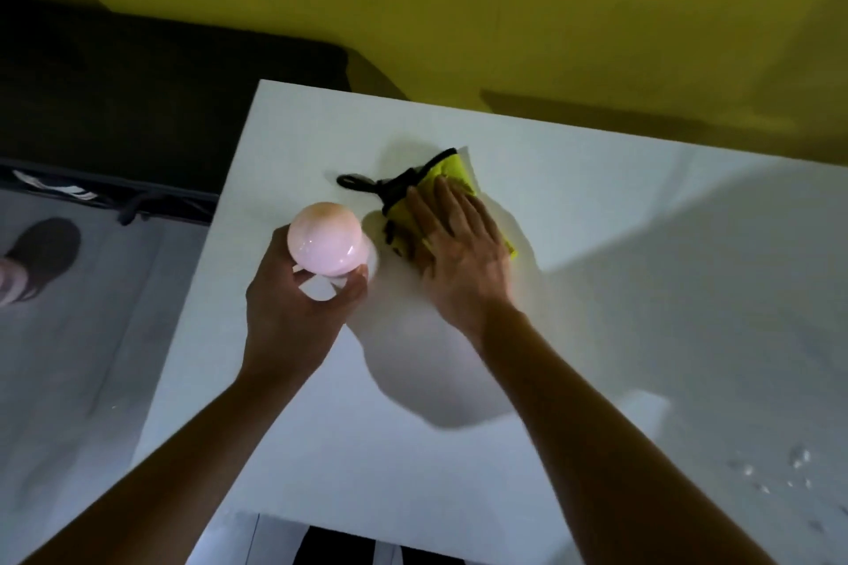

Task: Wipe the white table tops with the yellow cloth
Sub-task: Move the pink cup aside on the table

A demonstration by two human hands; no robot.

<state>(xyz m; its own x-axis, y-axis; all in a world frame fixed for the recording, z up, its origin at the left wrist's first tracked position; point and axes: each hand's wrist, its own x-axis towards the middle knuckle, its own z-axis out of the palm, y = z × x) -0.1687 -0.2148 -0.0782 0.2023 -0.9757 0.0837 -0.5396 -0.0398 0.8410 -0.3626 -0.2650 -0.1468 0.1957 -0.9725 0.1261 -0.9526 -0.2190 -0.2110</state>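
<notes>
right hand (463, 252) flat on yellow cloth (452, 179)

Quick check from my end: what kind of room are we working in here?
Likely a dim room in a home. A white table stands against a yellow wall, a small globe lamp glows in the left hand, and a slippered foot shows on the pale floor.

A single head-worn wide-angle camera looks steeply down and forward from close above the white table top (596, 243), tilted so the table's far edge slants, with the yellow wall (459, 5) filling the upper frame.
</notes>
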